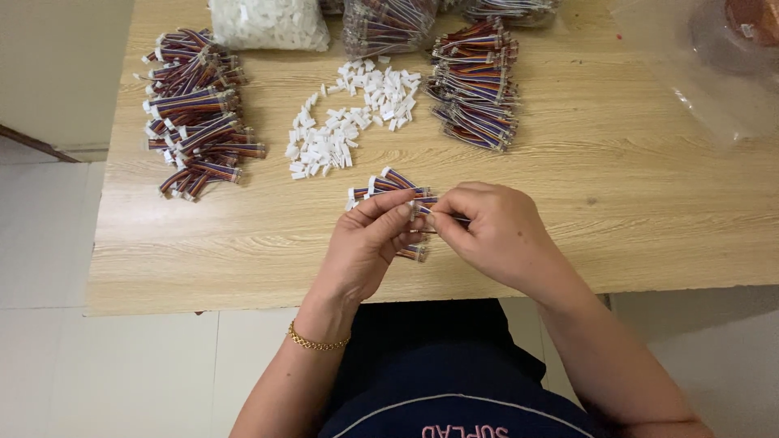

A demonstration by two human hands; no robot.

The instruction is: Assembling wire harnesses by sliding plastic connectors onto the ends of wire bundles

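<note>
— Multicoloured, that wire bundle (pixel 422 212)? Where does it sit?

— Yes, striped wires, pinched between both hands just above the near edge of the wooden table (pixel 649 186). The left hand (pixel 367 243) closes its thumb and fingers on one end; the right hand (pixel 495 231) nips the other end with narrow fingertips. Both are shut on it.

— Which way does it run?

— Its long axis lies roughly left to right, so each hand has an end and neither is nearer. A few loose wire pieces (pixel 388 185) lie touching or just beyond the fingers.

— And farther off?

— The white connector housings (pixel 349 122) are scattered straight ahead, well apart from the hands. 1 pile of finished-looking harnesses (pixel 195 113) lies far left, another wire stack (pixel 475 85) ahead to the right, and clear bags (pixel 381 20) along the far edge.
</note>
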